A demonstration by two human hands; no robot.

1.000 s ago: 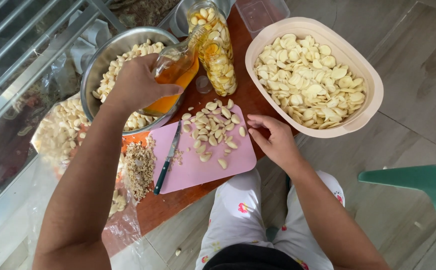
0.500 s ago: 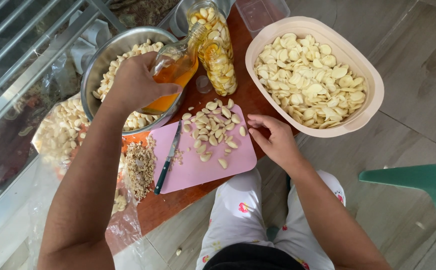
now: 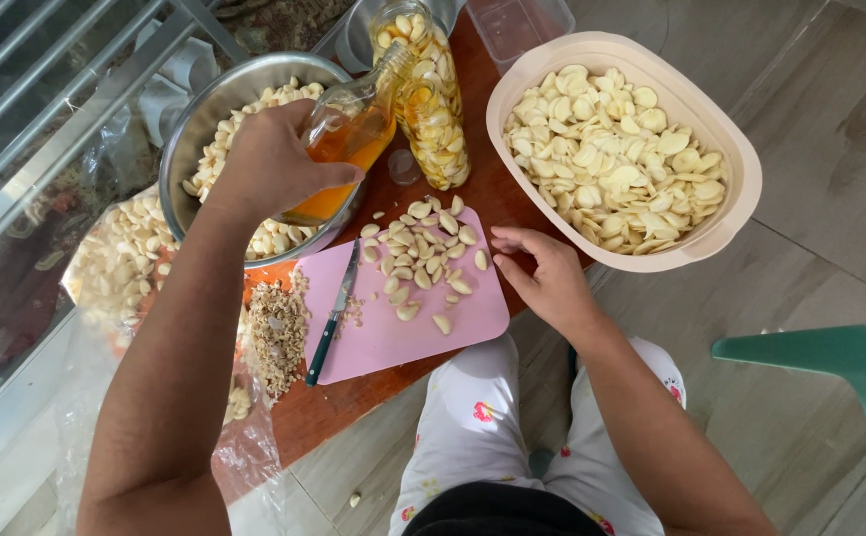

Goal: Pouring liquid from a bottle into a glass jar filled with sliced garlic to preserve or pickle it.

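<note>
Over the far-left part of the wooden counter, left hand has fingers wrapped tight round a clear glass bottle of amber liquid, tilted w/ its neck into the mouth of a tall glass jar packed w/ peeled garlic cloves. Right hand rests loose, holding nothing, fingertips at the right edge of the pink plastic cutting board.

Risks, as I judge: jar isn't steadied, so bottle neck pressing on the rim could tip it toward the beige oval tub of cloves. Jar looks near full — liquid could overflow onto counter & board. Small green-handled knife lies just below the pouring forearm; a dropped elbow could knock it. Steel bowl of cloves sits under the bottle, so drips may land there.
</note>
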